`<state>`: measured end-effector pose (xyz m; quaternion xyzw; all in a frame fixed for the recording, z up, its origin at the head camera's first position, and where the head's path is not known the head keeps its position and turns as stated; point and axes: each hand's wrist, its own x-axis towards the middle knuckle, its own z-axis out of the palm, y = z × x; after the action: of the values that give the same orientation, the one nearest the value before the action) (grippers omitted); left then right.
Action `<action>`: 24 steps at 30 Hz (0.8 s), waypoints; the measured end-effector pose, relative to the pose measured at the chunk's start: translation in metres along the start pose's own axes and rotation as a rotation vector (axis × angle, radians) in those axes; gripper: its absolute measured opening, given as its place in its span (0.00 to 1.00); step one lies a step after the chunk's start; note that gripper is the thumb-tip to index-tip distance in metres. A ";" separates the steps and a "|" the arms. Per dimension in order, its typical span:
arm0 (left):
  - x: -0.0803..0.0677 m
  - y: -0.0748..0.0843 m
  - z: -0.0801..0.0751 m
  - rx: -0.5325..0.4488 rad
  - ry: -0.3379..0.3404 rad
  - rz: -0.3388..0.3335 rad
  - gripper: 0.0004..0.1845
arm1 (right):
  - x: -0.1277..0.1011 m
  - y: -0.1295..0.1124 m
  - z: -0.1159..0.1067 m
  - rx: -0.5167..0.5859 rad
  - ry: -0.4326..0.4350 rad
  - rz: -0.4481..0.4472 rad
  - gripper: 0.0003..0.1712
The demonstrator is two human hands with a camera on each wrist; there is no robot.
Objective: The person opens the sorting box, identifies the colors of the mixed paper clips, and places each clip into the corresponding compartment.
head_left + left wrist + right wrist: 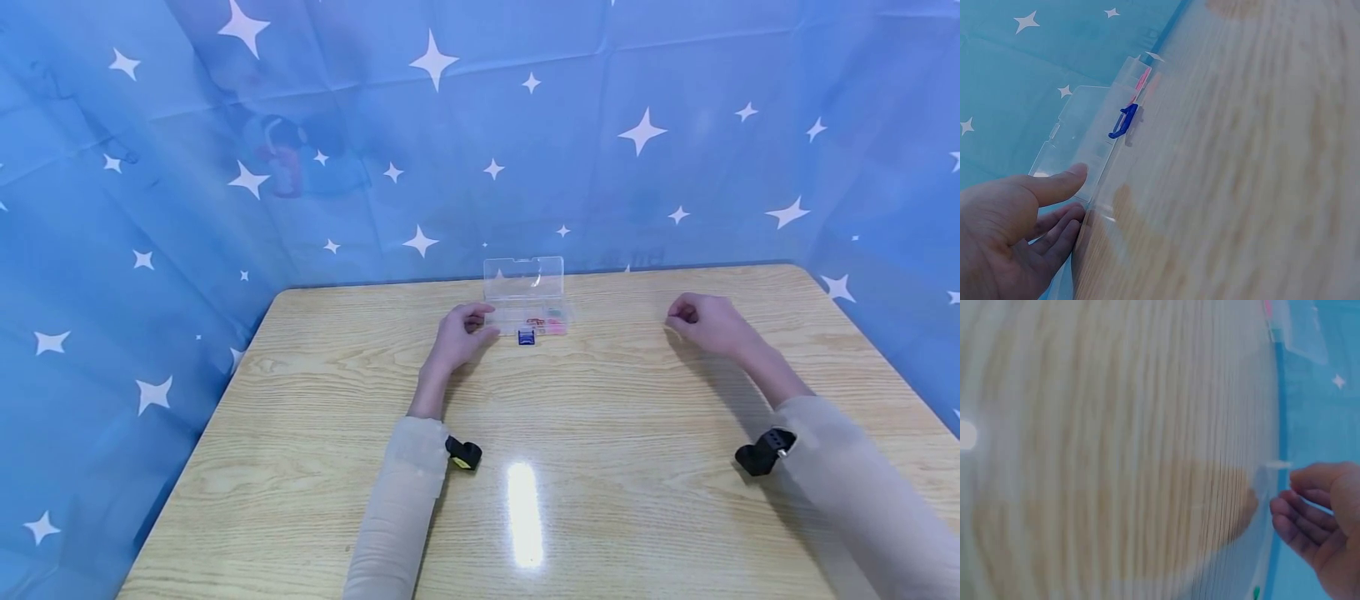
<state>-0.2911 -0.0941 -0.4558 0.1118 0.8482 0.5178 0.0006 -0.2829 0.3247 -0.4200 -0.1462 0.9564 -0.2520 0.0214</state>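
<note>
A clear plastic box [504, 317] with compartments stands near the back of the table, its transparent lid [523, 275] raised. My left hand [459, 335] holds its left end, thumb toward the front corner and fingers farther back. In the left wrist view, the thumb [1063, 187] overlaps the box. Small red pieces [536, 322] and pink pieces [556, 327] lie in the right-hand part. Directly before the box's front wall is a small dark blue bracket-shaped piece [527, 337]. Well right of the box, my right hand [708, 321] hovers with loosely curled fingers, nothing visible between them.
The wood-grain table [600, 417] carries a bright light reflection toward its front. Blue curtains [525, 125] with white stars hang along the back and sides. Both sleeves carry a black wrist camera [467, 455]. A small green thing [1257, 592] shows low in the right wrist view.
</note>
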 end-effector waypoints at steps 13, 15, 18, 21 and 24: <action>0.002 -0.001 0.000 0.001 -0.007 0.005 0.21 | -0.022 0.046 -0.021 -0.028 0.072 0.086 0.18; 0.002 -0.001 0.000 0.001 -0.004 0.008 0.21 | -0.024 0.050 -0.023 -0.032 0.079 0.103 0.18; 0.001 -0.002 0.000 0.000 0.000 0.008 0.21 | -0.027 0.056 -0.026 -0.040 0.099 0.116 0.18; 0.001 -0.002 0.000 0.005 0.002 0.010 0.21 | -0.029 0.062 -0.027 -0.044 0.117 0.135 0.18; 0.001 -0.002 0.000 0.004 0.001 0.006 0.21 | -0.030 0.068 -0.028 -0.043 0.119 0.156 0.20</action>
<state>-0.2923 -0.0947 -0.4572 0.1139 0.8489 0.5161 -0.0017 -0.2755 0.4035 -0.4298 -0.0563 0.9697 -0.2371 -0.0190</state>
